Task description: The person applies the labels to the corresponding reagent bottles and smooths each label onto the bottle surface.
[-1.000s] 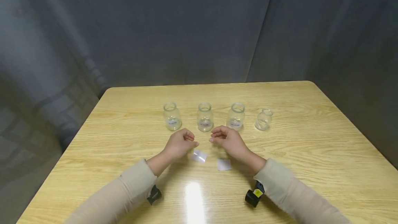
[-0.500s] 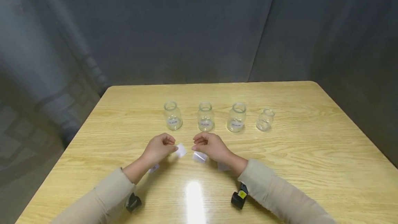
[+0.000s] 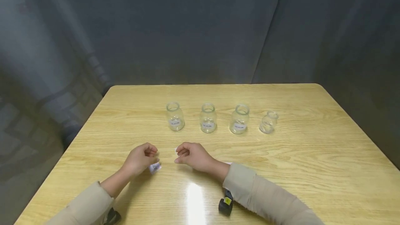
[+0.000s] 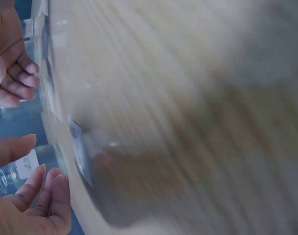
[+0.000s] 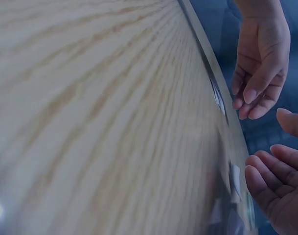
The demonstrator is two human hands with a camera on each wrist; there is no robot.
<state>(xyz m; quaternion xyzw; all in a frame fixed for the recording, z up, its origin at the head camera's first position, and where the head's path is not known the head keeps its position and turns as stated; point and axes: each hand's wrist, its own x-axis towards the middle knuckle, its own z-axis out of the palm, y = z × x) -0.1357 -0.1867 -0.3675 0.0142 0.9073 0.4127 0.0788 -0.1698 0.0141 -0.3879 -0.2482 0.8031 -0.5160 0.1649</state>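
Note:
My left hand [image 3: 141, 159] hovers over the table's left front with thumb and fingers apart and loosely bent. Just under its fingertips lies a small printed label slip [image 3: 155, 167], which also shows as a curled strip [image 4: 80, 152] in the left wrist view. No grip on the slip is visible. To its right, my right hand [image 3: 195, 156] is held with fingers loosely bent and nothing between thumb and fingers [image 5: 278, 178]. A white slip [image 3: 176, 149] peeks out behind the right hand's fingers. Another slip [image 3: 229, 163] is mostly hidden by the right forearm.
Three glass jars with labels stand in a row: left jar [image 3: 175, 116], middle jar [image 3: 208, 118], right jar [image 3: 239, 119]. A smaller glass jar [image 3: 268, 122] without a visible label stands at the row's right end. All are on the wooden table [image 3: 312, 141], before a dark curtain [image 3: 175, 30].
Both hands have moved left and toward the near edge. The left hand has come to the printed slip, and the right hand now covers slips that showed before. The jars stay put.

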